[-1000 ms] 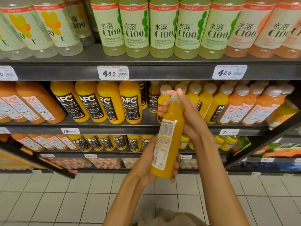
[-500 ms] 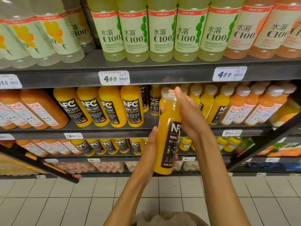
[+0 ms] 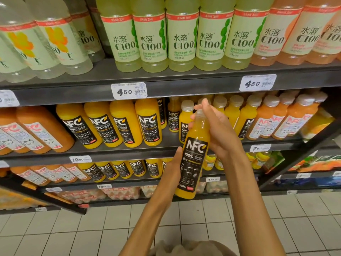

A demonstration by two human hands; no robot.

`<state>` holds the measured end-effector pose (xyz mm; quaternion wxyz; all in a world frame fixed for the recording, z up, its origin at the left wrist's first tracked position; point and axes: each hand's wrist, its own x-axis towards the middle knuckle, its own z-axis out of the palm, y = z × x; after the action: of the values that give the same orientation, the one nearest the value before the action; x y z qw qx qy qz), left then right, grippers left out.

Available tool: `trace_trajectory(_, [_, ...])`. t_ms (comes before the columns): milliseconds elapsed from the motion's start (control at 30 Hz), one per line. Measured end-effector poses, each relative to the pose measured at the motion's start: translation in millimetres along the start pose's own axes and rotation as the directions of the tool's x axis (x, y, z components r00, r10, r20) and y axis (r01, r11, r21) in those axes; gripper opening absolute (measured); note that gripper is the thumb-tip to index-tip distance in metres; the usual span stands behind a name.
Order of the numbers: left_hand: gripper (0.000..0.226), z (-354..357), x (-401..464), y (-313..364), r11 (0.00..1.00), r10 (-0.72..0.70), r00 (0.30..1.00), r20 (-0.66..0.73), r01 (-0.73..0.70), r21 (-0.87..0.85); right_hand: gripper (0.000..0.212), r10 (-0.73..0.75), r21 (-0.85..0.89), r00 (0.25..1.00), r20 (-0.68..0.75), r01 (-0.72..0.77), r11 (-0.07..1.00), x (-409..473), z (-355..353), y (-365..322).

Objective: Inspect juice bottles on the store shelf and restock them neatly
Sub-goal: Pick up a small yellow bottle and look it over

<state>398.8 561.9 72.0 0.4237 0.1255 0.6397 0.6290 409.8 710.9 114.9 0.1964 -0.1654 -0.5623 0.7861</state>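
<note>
— Where is the bottle [image 3: 193, 159] now?

— In front of the middle shelf [image 3: 166, 147], held in the air, label facing out. Its long axis runs nearly upright, cap tipped a little to the right and toward the shelf.

— And the hands?

— The right hand [image 3: 215, 130] curls round the neck and shoulder from the right, one finger up by the cap. The left hand [image 3: 173, 170] lies along the lower left side; its fingers go behind the bottle, so I cannot tell how far they wrap.

— Where does it go?

— I judge into the row of small bottles [image 3: 186, 121] just behind it. There seems to be a gap right behind the right hand, though the hand hides most of it.

— Which hand is nearer?

— The right; it sits closest to the row. The bottle needs to go forward and slightly up, staying upright so its base clears the shelf's edge.
</note>
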Motion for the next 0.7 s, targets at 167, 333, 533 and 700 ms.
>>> trace_trajectory(167, [0.070,-8.0,-13.1,2.3,0.932,-0.063,0.931,0.359,0.184,-0.312,0.028,0.156,0.278,0.985,0.066,-0.169,0.946,2.1,4.2,9.3])
trace_trajectory(333, [0.067,-11.6,-21.8,9.3,0.879,-0.038,0.866,0.499,0.267,-0.396,0.025,0.414,0.536,0.902,0.119,-0.410,0.738,3.9,6.0,23.7])
trace_trajectory(533, [0.062,-13.9,-20.3,10.4,0.854,-0.024,0.818,0.575,0.315,-0.413,0.035,0.537,0.577,0.824,0.180,-0.530,0.621,2.3,6.3,39.4])
trace_trajectory(700, [0.062,-12.5,-16.3,5.2,0.870,-0.070,0.822,0.566,0.328,-0.368,0.040,0.553,0.506,0.827,0.101,-0.522,0.687,0.3,-5.0,47.1])
